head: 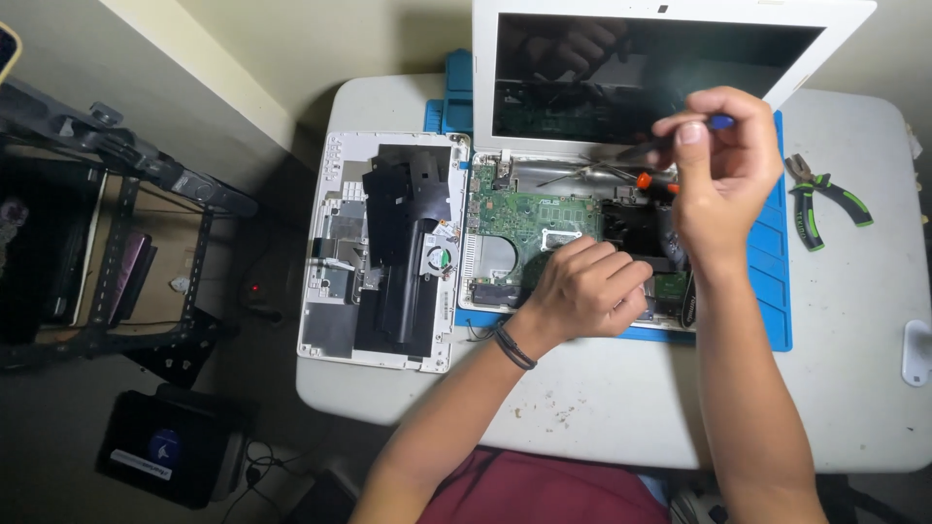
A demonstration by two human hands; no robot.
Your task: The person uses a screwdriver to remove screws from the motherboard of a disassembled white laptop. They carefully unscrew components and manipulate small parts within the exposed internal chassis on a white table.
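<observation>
Looking down from the head camera, we see a white laptop (pixel 582 194) opened up on a blue mat (pixel 777 291) that covers part of a pale table (pixel 854 388). Its base has the cover off, so the green circuit board (pixel 529 218) lies bare near the middle of the table. Our left hand (pixel 587 291) rests on the front of the open base, fingers curled inward in a loose fist; we cannot tell whether it holds anything. Our right hand (pixel 723 170) hovers above the right side of the base, fingers pinched narrow around a screwdriver (pixel 670 146) with a blue cap and a dark shaft slanting down to the left. Just beside the laptop, to the left, lies the removed white bottom cover (pixel 335 243) with black parts and a small fan (pixel 440 258) on it. Green-handled pliers (pixel 820 199) lie on the table at far right, well apart from both hands.
</observation>
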